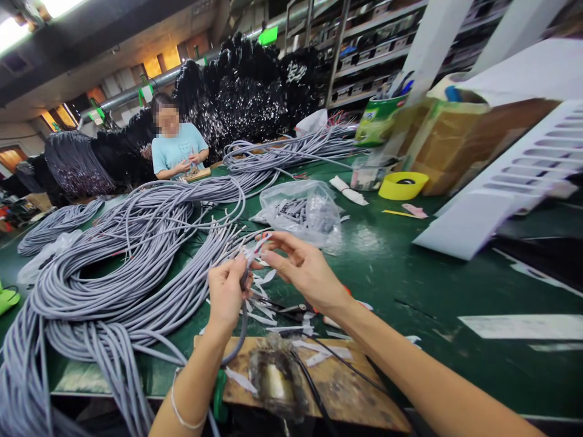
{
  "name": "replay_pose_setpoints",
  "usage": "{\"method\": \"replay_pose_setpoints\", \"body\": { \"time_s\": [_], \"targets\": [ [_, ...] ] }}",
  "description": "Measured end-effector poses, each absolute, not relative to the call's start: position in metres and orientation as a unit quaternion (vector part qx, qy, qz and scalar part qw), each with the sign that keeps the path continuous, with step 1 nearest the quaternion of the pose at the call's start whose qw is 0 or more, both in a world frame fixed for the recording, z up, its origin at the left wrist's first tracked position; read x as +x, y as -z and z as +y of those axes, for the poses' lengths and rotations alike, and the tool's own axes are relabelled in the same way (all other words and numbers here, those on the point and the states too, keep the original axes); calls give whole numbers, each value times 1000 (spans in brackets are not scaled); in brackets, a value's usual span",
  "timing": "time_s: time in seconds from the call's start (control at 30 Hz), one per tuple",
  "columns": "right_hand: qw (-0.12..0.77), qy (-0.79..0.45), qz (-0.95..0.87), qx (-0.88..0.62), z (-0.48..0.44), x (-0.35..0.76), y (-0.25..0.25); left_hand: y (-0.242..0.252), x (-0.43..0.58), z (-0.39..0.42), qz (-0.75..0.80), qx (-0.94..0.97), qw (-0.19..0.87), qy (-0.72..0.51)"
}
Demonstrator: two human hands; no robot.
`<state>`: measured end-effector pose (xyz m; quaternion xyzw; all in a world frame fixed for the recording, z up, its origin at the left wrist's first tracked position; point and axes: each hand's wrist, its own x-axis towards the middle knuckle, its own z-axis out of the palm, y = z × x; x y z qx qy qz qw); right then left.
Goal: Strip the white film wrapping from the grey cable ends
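Observation:
My left hand [226, 292] is closed round the end of a grey cable [240, 331] that curves down to the table's front edge. My right hand [303, 268] pinches a thin white strip [255, 250] at the cable's tip, just above the left hand. Below both hands lie several loose white strips [264, 303] and a dark tool with a red handle [291, 311]. A worn wooden board [339, 385] with a metal fixture [273, 379] sits at the near edge.
Big coils of grey cable [132, 255] cover the left of the green table [410, 267]. A clear bag of parts [303, 212], a yellow bowl [403, 185], cardboard boxes [455, 139] and a white slotted panel [514, 176] stand to the right. A person in a light blue shirt [177, 149] works across the table.

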<state>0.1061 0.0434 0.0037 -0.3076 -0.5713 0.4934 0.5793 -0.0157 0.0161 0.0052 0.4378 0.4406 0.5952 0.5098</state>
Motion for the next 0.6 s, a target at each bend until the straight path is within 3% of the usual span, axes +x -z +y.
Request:
{"method": "replay_pose_setpoints", "body": {
  "time_s": [0.2,0.37,0.6],
  "targets": [
    [624,-409,-567,-349,39,108,-7,-8,-10,14,469,404,529,-580],
    [584,-426,-583,-370,42,112,-6,-6,-11,15,480,386,491,-616],
    [604,-104,-701,-365,39,121,-10,-7,-14,9,505,594,253,-572]
  ]
}}
